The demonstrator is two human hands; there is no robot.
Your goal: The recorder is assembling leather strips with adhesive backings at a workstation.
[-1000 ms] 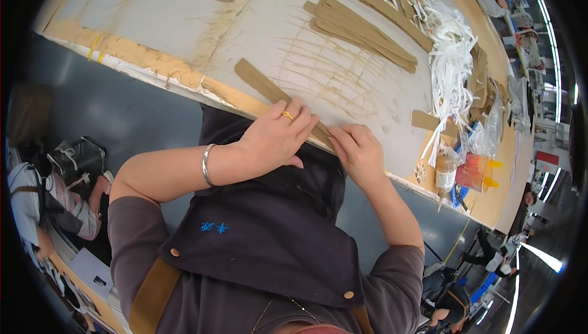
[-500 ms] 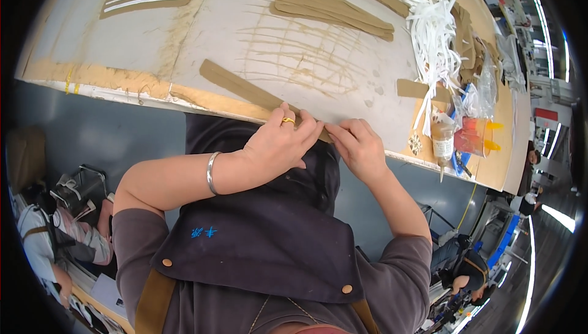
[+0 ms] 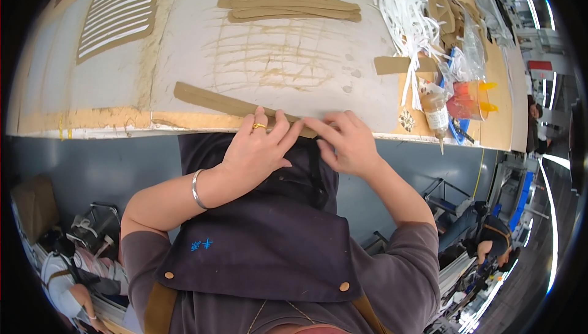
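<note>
A long brown fabric strip lies slantwise along the near edge of the table, its right end under my fingers. My left hand, with a gold ring and a silver bangle on the wrist, rests its fingertips on the strip; its fingers are spread and the thumb hangs apart below the edge. From the other side my right hand reaches in, its index fingertip touching the strip close to my left fingers. The right thumb is bent and apart from that finger. My fingers partly hide the strip's right end.
Beyond my hands lies a stack of brown strips. At far left is a brown panel with white stripes. White tapes heap at back right, near a squeeze bottle and a red-orange container. Other people sit behind on both sides.
The view has shifted, and the table edge now runs more level. My right hand's thumb has come away from the strip's end, and its index finger has moved in beside my left fingertips.
</note>
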